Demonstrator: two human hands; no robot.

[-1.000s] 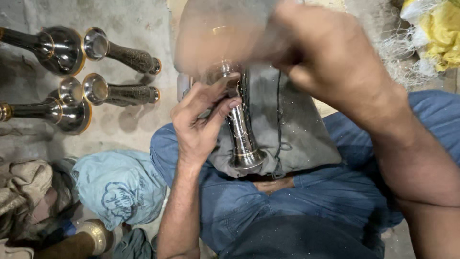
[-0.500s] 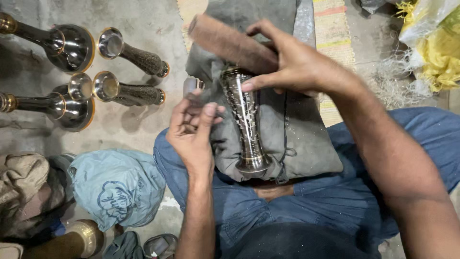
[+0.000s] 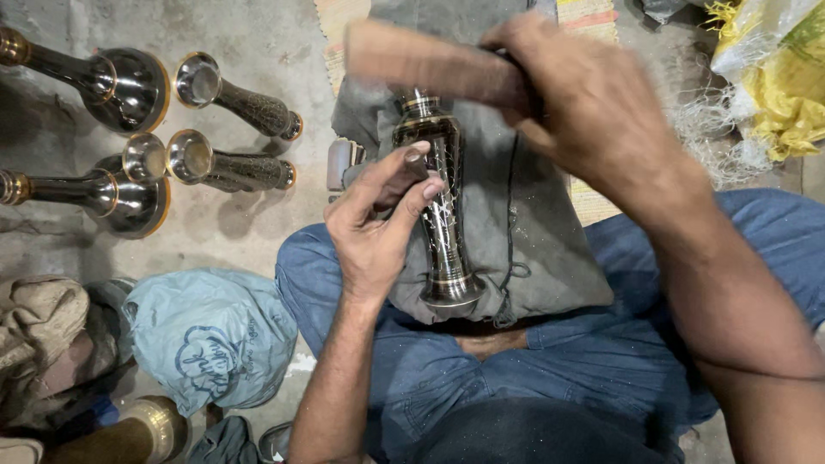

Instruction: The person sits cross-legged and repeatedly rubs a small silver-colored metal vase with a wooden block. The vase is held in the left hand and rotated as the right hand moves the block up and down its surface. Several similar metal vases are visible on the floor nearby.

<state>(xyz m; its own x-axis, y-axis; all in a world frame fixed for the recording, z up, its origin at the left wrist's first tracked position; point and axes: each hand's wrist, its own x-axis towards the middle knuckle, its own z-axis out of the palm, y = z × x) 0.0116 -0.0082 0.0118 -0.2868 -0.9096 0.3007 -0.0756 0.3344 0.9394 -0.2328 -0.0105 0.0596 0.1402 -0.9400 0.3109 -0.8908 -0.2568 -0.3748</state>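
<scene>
A dark engraved metal vase (image 3: pixel 443 206) lies lengthwise on a grey cloth pad (image 3: pixel 541 249) spread over my lap. My left hand (image 3: pixel 378 228) rests against the vase's left side, fingers pinched on a small tool whose tip touches the vase. Above the vase's far end, my right hand (image 3: pixel 593 103) grips a brown wooden block (image 3: pixel 421 64), raised and blurred by motion. The vase's foot points toward my body.
Several dark metal vases (image 3: pixel 232 99) lie on the concrete floor at the left, some with brass rims. A pale blue bag (image 3: pixel 210 335) sits by my left knee. Yellow sacking (image 3: pixel 773 77) is at the top right. A woven mat (image 3: pixel 593 17) lies under the pad.
The wooden block in my right hand dropped toward the vase, then rose again. My left hand stayed beside the vase, shifting slightly along it.
</scene>
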